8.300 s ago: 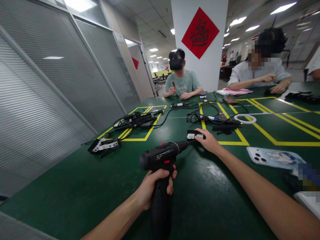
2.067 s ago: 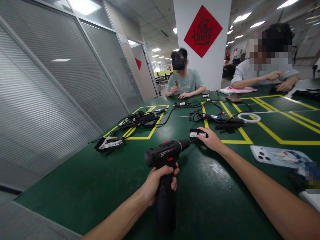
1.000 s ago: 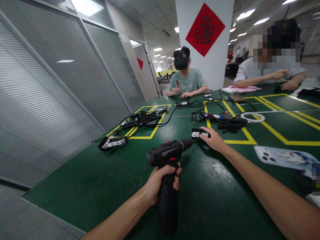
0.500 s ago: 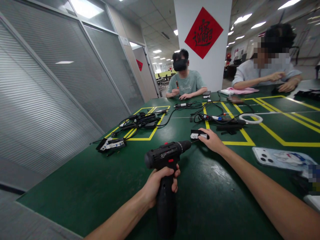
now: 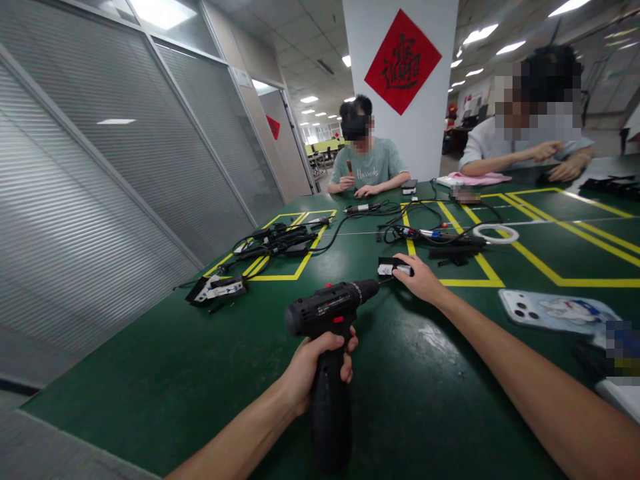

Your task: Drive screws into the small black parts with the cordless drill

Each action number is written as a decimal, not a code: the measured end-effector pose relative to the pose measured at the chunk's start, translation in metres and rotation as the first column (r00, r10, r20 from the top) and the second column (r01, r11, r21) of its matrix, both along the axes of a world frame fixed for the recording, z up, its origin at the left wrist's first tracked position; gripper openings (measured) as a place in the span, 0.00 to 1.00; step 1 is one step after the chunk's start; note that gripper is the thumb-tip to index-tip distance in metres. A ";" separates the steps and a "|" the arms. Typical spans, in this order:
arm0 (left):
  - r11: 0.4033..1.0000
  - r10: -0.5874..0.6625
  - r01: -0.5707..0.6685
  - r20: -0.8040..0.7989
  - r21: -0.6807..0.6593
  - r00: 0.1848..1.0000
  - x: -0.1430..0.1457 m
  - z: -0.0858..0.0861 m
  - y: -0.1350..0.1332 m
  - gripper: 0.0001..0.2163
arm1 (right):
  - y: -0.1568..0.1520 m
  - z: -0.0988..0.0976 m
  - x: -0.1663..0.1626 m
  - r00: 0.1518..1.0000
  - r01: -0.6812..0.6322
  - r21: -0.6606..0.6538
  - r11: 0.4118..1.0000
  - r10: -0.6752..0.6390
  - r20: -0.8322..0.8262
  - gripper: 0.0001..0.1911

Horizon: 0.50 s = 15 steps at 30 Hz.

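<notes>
My left hand (image 5: 314, 368) is wrapped round the grip of a black cordless drill (image 5: 327, 313) with a red switch, held upright over the green table (image 5: 210, 373). The drill's chuck points right, its tip against a small black and white part (image 5: 391, 268). My right hand (image 5: 420, 279) reaches out and pins that part to the table, fingers closed over its right end.
A phone in a pale printed case (image 5: 550, 311) lies right of my right arm. Black cables and tools (image 5: 273, 241) sit in a yellow taped box to the left, with a black and white gadget (image 5: 215, 289) nearer. A white ring (image 5: 495, 233) lies further back. Two people sit across the table.
Hands, drill and part keep the same places. Only the view has swayed a little with my head.
</notes>
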<state>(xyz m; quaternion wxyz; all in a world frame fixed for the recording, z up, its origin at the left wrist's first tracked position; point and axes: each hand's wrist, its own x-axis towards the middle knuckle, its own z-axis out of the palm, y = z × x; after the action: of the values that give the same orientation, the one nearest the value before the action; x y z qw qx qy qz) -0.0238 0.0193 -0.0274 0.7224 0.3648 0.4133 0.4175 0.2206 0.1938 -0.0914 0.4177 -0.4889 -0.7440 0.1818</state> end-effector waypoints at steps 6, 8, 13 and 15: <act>1.000 0.005 -0.005 0.010 -0.016 1.000 0.000 0.000 0.000 0.10 | 0.000 -0.001 0.000 1.000 0.005 0.008 1.000 -0.005 0.003 0.20; 1.000 0.003 -0.003 0.010 -0.016 1.000 0.000 0.000 0.000 0.10 | 0.000 -0.001 0.000 1.000 0.003 0.007 1.000 -0.003 0.001 0.21; 1.000 -0.002 0.002 0.003 0.008 1.000 -0.001 -0.001 0.000 0.10 | 0.000 -0.002 0.000 1.000 0.007 -0.026 1.000 -0.007 -0.005 0.22; 1.000 -0.004 0.004 0.002 0.011 1.000 -0.002 -0.001 0.000 0.10 | 0.000 -0.001 0.000 1.000 0.005 -0.033 0.999 -0.006 -0.008 0.22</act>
<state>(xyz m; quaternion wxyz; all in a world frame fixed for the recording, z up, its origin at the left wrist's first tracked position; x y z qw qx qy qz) -0.0253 0.0192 -0.0287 0.7215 0.3694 0.4095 0.4187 0.2211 0.1941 -0.0926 0.4132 -0.4969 -0.7378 0.1949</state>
